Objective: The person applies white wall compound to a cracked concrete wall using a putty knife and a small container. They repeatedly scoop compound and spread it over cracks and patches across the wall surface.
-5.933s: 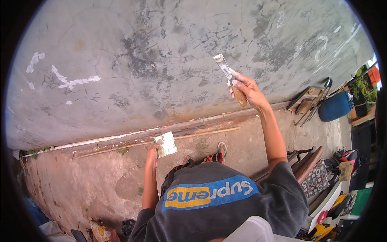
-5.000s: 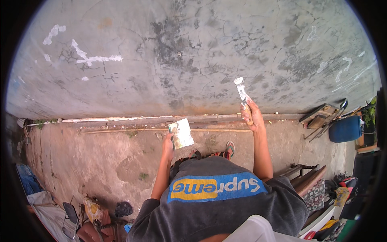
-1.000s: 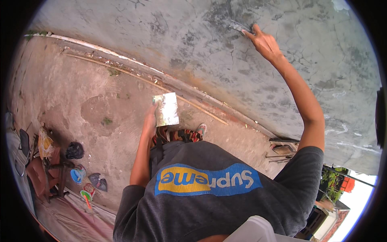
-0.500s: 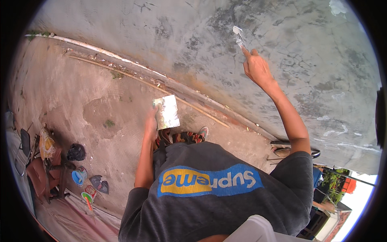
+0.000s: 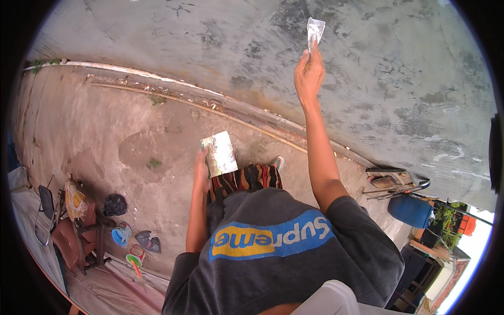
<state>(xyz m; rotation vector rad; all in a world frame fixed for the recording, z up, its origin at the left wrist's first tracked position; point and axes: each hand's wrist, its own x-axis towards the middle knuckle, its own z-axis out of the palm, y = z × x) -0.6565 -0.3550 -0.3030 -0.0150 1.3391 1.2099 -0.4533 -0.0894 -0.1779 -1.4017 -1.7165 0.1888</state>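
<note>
Now the right hand (image 5: 308,73), gripping the putty knife (image 5: 314,30), sits lower on the wall (image 5: 399,68) than before

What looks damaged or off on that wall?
The grey wall is cracked and blotchy, with dark patches around where the right hand presses a putty knife against it. The left hand holds a flat plaster board low. Bags and containers lie scattered on the ground at left.
</note>
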